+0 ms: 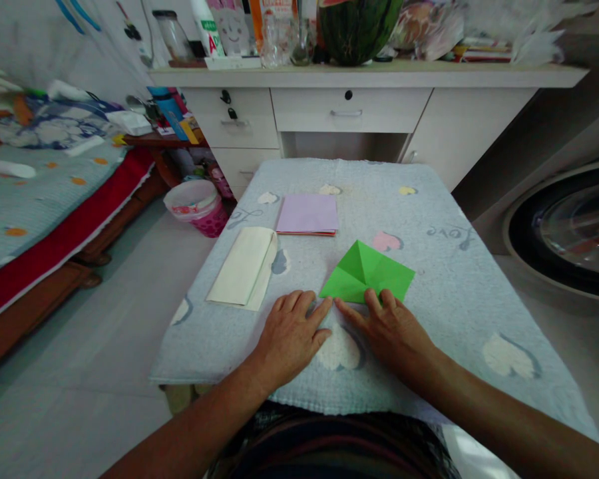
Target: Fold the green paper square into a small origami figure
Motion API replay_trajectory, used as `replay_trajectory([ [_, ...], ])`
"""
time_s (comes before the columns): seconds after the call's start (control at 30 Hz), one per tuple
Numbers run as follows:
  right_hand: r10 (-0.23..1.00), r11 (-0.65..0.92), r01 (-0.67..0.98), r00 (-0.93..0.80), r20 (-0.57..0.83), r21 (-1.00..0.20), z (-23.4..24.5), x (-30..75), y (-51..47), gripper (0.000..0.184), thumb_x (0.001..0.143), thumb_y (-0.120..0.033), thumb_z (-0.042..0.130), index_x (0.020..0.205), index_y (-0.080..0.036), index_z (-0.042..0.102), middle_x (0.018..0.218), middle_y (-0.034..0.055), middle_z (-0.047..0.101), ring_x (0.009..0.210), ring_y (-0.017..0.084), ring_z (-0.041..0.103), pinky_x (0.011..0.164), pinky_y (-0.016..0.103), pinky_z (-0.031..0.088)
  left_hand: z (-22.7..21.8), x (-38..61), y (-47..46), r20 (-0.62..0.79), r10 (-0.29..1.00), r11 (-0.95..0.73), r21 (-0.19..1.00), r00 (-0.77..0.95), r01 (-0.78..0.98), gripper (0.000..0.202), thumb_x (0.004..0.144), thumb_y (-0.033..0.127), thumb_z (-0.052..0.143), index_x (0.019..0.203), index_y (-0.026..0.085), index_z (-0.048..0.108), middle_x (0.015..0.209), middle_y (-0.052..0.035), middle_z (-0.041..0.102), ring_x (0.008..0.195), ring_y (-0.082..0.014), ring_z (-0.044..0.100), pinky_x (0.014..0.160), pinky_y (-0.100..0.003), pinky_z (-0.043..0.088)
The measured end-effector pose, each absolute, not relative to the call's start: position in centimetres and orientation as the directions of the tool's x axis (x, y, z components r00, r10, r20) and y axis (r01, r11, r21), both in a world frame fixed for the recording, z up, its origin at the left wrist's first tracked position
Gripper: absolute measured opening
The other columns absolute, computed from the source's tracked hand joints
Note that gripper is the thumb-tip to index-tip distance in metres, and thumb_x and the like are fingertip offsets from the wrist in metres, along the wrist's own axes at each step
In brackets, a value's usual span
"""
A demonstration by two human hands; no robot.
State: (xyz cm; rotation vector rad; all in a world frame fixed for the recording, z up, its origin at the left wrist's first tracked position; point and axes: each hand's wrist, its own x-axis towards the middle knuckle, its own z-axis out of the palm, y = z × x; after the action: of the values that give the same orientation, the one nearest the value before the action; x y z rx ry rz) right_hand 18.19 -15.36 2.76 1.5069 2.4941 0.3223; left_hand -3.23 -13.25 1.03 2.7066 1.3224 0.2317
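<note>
A green sheet of paper (374, 269) with creases meeting near its middle lies on the cloth-covered table. My right hand (392, 326) rests at its lower edge, fingers spread, some fingertips on the paper. Just left of the paper's left corner, my left hand (294, 332) lies on the cloth with its fingers apart. The left index fingertip is close to that corner; whether it touches the paper I cannot tell. Farther back sits a stack of paper squares (308, 213), lilac on top with red beneath. A folded cream paper (243, 266) lies to the left.
The table's pale blue cloth (429, 199) carries heart prints. Behind it stands a white cabinet with drawers (349, 110), with a watermelon (359, 30) and bottles on top. A pink bucket (197, 206) and a bed (44, 179) are left; a round-doored appliance (569, 229) is right.
</note>
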Motion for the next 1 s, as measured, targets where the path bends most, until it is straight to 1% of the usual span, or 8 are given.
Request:
replay_trajectory([
  [0.2,0.895,0.442,0.847,-0.441,-0.072,0.295,2.7,18.0,-15.4,0.062,0.091,-0.022,0.051,0.147,-0.039,0.032,0.101,0.0133,0.058,0.085,0.027,0.055,0.071,0.038,0.047,1.1,-3.1,-13.0,0.076,0.799,-0.6,0.171,0.596,0.782,0.052,0.088,0.043,0.059,0.136,0.028,0.046,0.124,-0.0073,0.053,0.113,-0.0269,0.045,0.096,-0.045,0.038],
  [0.37,0.902,0.429,0.852,-0.423,-0.09,0.299,2.7,17.8,-15.5,0.06,0.092,-0.021,0.05,0.147,-0.039,0.033,0.104,0.0138,0.059,0.086,0.028,0.056,0.071,0.039,0.047,1.1,-3.3,-13.1,0.083,0.797,-0.6,0.221,0.598,0.769,0.051,0.087,0.04,0.061,0.134,0.027,0.048,0.123,-0.0075,0.054,0.113,-0.0267,0.046,0.097,-0.046,0.039],
  [0.43,0.902,0.428,0.855,-0.423,-0.084,0.294,2.8,17.7,-15.6,0.059,0.092,-0.021,0.05,0.146,-0.039,0.033,0.105,0.014,0.059,0.085,0.027,0.056,0.071,0.039,0.047,1.2,-3.6,-12.7,0.101,0.802,-0.591,0.28,0.589,0.756,0.044,0.088,0.035,0.061,0.13,0.025,0.051,0.118,-0.0069,0.056,0.11,-0.0257,0.048,0.095,-0.044,0.041],
  [0.53,0.901,0.429,0.857,-0.429,-0.067,0.285,2.9,17.8,-15.6,0.06,0.092,-0.02,0.051,0.146,-0.039,0.035,0.105,0.0138,0.059,0.086,0.027,0.056,0.071,0.038,0.047,1.3,-3.8,-11.3,0.122,0.818,-0.557,0.411,0.562,0.722,0.03,0.089,0.021,0.056,0.119,0.021,0.057,0.109,-0.006,0.058,0.104,-0.0221,0.051,0.093,-0.039,0.044],
  [0.63,0.9,0.432,0.859,-0.431,-0.067,0.274,3.0,17.9,-15.5,0.06,0.091,-0.019,0.052,0.145,-0.039,0.037,0.104,0.0131,0.059,0.087,0.027,0.056,0.071,0.038,0.047,1.5,-3.6,-9.5,0.122,0.832,-0.523,0.498,0.541,0.691,0.02,0.086,0.017,0.059,0.106,0.019,0.062,0.102,-0.0052,0.059,0.101,-0.0204,0.054,0.092,-0.035,0.045],
  [0.7,0.902,0.428,0.865,-0.426,-0.069,0.262,3.1,18.0,-15.4,0.059,0.09,-0.019,0.053,0.144,-0.039,0.039,0.104,0.0128,0.06,0.086,0.027,0.056,0.071,0.037,0.047,1.6,-3.2,-8.6,0.109,0.839,-0.508,0.505,0.533,0.698,0.013,0.083,0.018,0.063,0.096,0.019,0.063,0.097,-0.004,0.059,0.097,-0.0206,0.056,0.089,-0.035,0.046],
  [0.77,0.904,0.424,0.87,-0.421,-0.068,0.251,3.2,18.2,-15.3,0.057,0.09,-0.019,0.053,0.143,-0.038,0.041,0.104,0.0127,0.06,0.087,0.027,0.055,0.072,0.037,0.046,1.5,-2.9,-8.0,0.099,0.849,-0.493,0.502,0.519,0.71,0.01,0.081,0.021,0.067,0.09,0.019,0.063,0.093,-0.0033,0.059,0.094,-0.0207,0.056,0.086,-0.035,0.046],
  [1.0,0.908,0.415,0.881,-0.416,-0.046,0.226,3.1,18.4,-15.2,0.053,0.092,-0.02,0.051,0.142,-0.037,0.043,0.106,0.0122,0.06,0.088,0.026,0.054,0.078,0.04,0.041,1.1,-2.4,-7.4,0.074,0.87,-0.449,0.527,0.488,0.721,0.012,0.078,0.025,0.071,0.083,0.019,0.063,0.086,-0.0021,0.058,0.087,-0.0193,0.057,0.078,-0.03,0.044],
])
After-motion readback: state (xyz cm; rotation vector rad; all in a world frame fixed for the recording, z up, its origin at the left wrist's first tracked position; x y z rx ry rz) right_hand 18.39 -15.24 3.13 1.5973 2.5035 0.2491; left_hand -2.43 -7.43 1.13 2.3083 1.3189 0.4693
